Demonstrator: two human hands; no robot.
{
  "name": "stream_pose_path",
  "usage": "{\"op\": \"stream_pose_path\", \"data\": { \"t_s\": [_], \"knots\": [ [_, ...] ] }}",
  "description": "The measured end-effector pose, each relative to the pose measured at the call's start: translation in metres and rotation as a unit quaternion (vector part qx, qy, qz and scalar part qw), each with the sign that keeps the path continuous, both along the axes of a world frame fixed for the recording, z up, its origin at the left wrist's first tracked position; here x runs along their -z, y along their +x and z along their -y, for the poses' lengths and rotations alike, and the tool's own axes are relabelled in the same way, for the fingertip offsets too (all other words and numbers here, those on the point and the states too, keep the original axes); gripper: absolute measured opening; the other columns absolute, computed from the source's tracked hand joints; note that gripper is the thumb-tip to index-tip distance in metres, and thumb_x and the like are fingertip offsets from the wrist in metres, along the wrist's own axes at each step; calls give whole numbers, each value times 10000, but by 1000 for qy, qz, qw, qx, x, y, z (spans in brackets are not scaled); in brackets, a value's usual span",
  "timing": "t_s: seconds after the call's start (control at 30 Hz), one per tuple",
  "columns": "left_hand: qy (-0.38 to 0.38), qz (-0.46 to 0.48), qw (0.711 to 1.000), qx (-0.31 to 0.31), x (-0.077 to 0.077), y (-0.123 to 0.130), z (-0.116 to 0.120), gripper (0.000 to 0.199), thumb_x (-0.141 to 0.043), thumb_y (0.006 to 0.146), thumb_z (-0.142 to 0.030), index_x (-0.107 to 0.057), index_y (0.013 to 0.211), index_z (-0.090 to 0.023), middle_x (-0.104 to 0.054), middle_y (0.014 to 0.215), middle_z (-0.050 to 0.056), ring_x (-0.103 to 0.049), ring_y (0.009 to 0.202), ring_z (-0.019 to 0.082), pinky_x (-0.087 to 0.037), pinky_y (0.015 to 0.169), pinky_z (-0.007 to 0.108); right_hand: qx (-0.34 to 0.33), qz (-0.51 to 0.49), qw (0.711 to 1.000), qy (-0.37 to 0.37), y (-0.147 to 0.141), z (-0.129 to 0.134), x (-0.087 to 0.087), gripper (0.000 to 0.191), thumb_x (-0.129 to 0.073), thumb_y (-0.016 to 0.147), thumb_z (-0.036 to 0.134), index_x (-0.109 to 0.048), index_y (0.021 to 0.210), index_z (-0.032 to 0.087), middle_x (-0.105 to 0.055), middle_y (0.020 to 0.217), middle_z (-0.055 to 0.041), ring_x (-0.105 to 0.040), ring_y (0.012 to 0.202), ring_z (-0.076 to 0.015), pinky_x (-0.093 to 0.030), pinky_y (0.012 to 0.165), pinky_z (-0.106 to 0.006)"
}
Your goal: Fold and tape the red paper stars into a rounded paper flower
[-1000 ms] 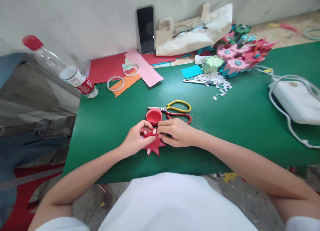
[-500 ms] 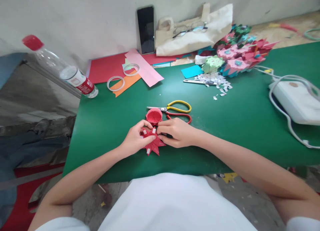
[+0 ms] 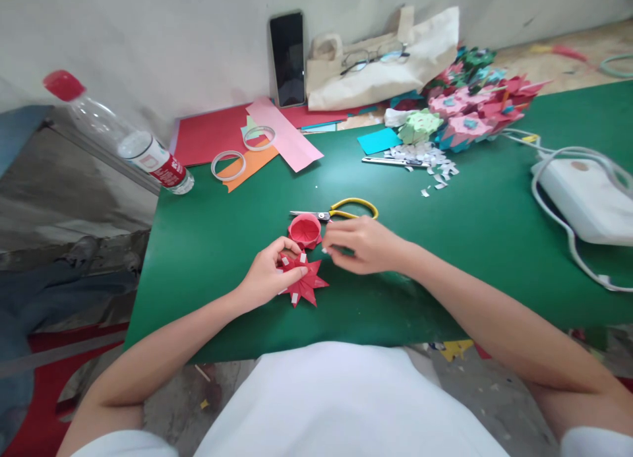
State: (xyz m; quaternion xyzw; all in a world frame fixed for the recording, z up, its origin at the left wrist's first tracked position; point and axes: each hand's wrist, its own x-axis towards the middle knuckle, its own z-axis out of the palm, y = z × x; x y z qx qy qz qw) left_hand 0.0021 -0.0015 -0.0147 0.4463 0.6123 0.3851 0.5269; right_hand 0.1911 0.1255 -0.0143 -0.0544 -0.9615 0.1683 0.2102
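My left hand [image 3: 271, 270] grips a red folded-paper star [image 3: 307, 287] by its left side, thumb on top. Small white tape pieces sit on several of its points. To the right of the star, my right hand [image 3: 359, 244] is raised with thumb and fingers pinched on a small white piece of tape [image 3: 324, 250]. Just beyond the star stands a red paper cup shape [image 3: 305, 230] with a round rim and pointed base. Behind it lie scissors [image 3: 341, 213] with a yellow handle; my right hand hides their other handle.
A bottle [image 3: 158, 163] stands at the left edge. Tape rolls [image 3: 228, 166] lie on coloured paper [image 3: 208, 137]. A utility knife [image 3: 395, 161], white scraps [image 3: 440, 163] and paper flowers [image 3: 467, 124] are at the back right. A white corded box [image 3: 583, 200] is far right.
My right hand has moved up and right, away from the star, with a small white piece in its fingertips. It now covers the scissors' red handle. My left hand stays on the star.
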Motion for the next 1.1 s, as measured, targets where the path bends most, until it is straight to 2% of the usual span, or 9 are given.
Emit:
{"op": "stream_pose_path", "data": {
  "t_s": [0.07, 0.17, 0.27, 0.33, 0.43, 0.53, 0.63, 0.93, 1.1],
  "knots": [
    [1, 4, 1000, -1, -1, 1, 0, 260, -694, 666, -227, -502, 835, -180, -577, 758, -45, -479, 602, 66, -395, 592, 185, 62, -9, 998, 12, 12, -22, -6, 280, -386, 899, 209, -617, 764, 129, -595, 696, -22, -483, 626, -71, -337, 607, -215],
    [3, 3, 1000, 5, -1, 0, -1, 251, -689, 680, -230, -509, 847, -175, -593, 800, -32, -505, 647, 76, -414, 630, 194, 213, -41, 975, 53, 35, -62, -9, 360, -379, 904, 286, -643, 777, 77, -635, 740, -52, -485, 606, -53, -318, 608, -236],
    [3, -1, 1000, 15, -1, -1, 0, 250, -685, 690, -231, -509, 859, -175, -598, 827, -26, -510, 671, 81, -416, 656, 200, 360, -73, 926, 88, 58, -101, -3, 249, -464, 859, 231, -662, 798, 94, -661, 749, -107, -521, 654, -131, -344, 629, -265],
    [6, -6, 1000, 19, -1, -1, 0, 244, -681, 694, -229, -511, 861, -175, -601, 839, -24, -506, 676, 81, -415, 664, 202, 484, -13, 870, 94, 70, -120, 3, 213, -509, 864, 242, -682, 857, 118, -693, 835, -117, -576, 737, -165, -349, 658, -272],
    [8, -11, 1000, 23, -1, -1, 1, 240, -677, 693, -229, -511, 858, -176, -604, 847, -21, -503, 682, 83, -416, 671, 205, 584, 62, 806, 70, 82, -137, 11, 219, -541, 884, 276, -688, 956, 131, -708, 955, -125, -607, 861, -187, -343, 696, -278],
    [11, -15, 999, 26, -1, -1, 0, 239, -674, 691, -231, -510, 856, -176, -605, 852, -17, -506, 695, 88, -417, 679, 209, 622, 101, 775, 50, 85, -142, 16, 251, -537, 907, 315, -683, 1001, 132, -700, 1017, -131, -598, 912, -187, -316, 699, -286],
    [14, -19, 999, 28, -1, -1, 0, 235, -670, 698, -235, -510, 861, -177, -606, 860, -13, -508, 704, 91, -416, 687, 215, 630, 123, 765, 41, 83, -143, 16, 281, -526, 921, 338, -684, 1046, 142, -694, 1043, -136, -584, 919, -186, -281, 682, -301],
    [16, -13, 999, 44, 0, -4, 1, 214, -647, 739, -234, -510, 894, -182, -618, 900, 1, -529, 736, 101, -419, 728, 233, 605, 142, 783, 31, 78, -135, 15, 301, -523, 925, 347, -703, 1083, 166, -693, 1082, -149, -577, 907, -197, -225, 652, -322],
    [19, -6, 998, 55, 1, -5, 2, 208, -640, 759, -233, -517, 918, -182, -600, 918, 4, -521, 773, 104, -411, 751, 235, 599, 123, 790, 38, 76, -133, 16, 286, -492, 918, 299, -672, 1109, 186, -684, 1097, -108, -569, 905, -182, -242, 655, -316]
  ]
}}
